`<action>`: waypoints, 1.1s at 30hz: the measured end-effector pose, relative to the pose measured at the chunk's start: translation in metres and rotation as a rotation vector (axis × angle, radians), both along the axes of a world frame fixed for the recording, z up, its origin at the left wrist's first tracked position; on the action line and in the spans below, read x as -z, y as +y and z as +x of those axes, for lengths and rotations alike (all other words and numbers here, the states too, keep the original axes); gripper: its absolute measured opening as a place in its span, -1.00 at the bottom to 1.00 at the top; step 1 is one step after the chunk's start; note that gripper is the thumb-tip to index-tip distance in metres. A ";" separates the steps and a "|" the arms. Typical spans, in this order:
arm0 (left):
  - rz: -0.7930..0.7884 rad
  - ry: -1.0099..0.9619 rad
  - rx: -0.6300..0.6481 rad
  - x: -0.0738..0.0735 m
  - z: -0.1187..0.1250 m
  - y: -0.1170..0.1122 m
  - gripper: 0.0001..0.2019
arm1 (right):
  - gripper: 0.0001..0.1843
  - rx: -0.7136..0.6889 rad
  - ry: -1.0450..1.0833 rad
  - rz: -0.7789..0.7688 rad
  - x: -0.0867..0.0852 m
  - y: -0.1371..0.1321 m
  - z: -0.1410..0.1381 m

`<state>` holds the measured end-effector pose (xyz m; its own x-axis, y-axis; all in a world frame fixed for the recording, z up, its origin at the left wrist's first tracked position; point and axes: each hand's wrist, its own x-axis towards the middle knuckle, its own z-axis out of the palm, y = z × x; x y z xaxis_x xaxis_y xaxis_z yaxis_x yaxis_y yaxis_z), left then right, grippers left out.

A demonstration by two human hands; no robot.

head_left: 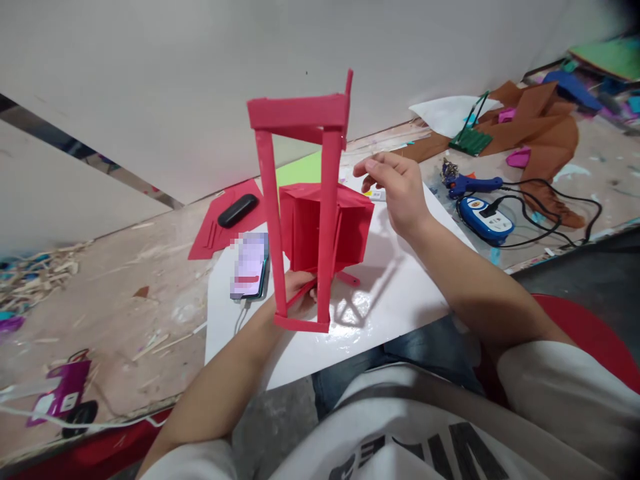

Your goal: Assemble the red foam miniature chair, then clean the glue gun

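A red craft model (327,160) stands up from the white board, with a tall open frame of flat strips in front and a box-like body behind it. My left hand (300,293) grips the model low down, and its fingers are partly hidden by the strips. To the right of the frame my right hand (397,187) is raised, apart from the model. Its thumb and forefinger are curled near each other, and a small gap shows between them with nothing visible in it.
On the left lie a phone (250,267) with a cable, and a black case (238,211) on red sheets (205,233). At right are a blue glue gun (475,185), a blue-and-white plug-in unit (485,220) with black cords, and brown sheets (545,127). A wall (175,80) rises behind.
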<state>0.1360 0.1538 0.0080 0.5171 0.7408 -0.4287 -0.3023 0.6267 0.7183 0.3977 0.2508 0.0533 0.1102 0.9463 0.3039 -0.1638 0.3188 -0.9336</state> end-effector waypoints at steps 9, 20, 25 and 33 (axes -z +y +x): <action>0.045 0.034 0.037 -0.012 0.001 0.009 -0.54 | -0.91 0.150 -0.103 0.135 0.011 0.009 0.002; 0.107 0.038 0.040 -0.027 0.005 0.015 -0.46 | -0.91 0.173 -0.233 0.289 0.022 0.013 0.004; 0.094 0.004 -0.024 -0.016 0.007 0.016 -0.41 | -0.78 0.175 -0.289 0.370 0.035 0.023 0.006; 0.162 -0.036 -0.131 -0.004 -0.004 0.028 -0.56 | -0.36 0.054 -0.175 0.376 0.053 0.021 -0.012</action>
